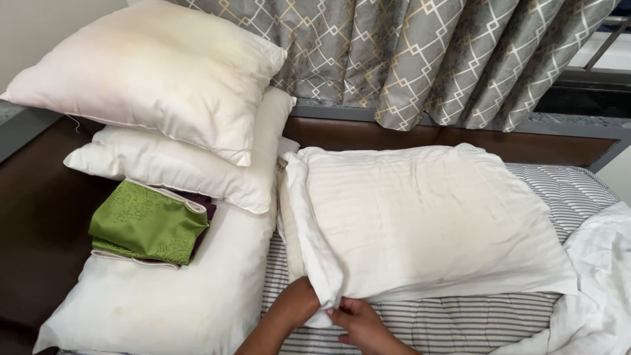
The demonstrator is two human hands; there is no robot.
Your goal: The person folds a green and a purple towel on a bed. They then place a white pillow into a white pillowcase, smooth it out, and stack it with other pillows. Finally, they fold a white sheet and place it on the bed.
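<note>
A white striped pillowcase with a pillow (420, 217) inside lies flat on the bed. My left hand (299, 304) reaches into its open end at the near left corner, fingers hidden under the fabric. Just to the right, my right hand (358, 322) pinches the loose edge of the same pillowcase opening.
To the left, bare white pillows (158, 79) are stacked, with a folded green cloth (148, 223) over a purple one lying on the lowest pillow (164, 302). A striped mattress cover (565, 190) shows underneath. A crumpled white sheet (601, 276) lies right. Grey patterned curtains (420, 52) hang behind.
</note>
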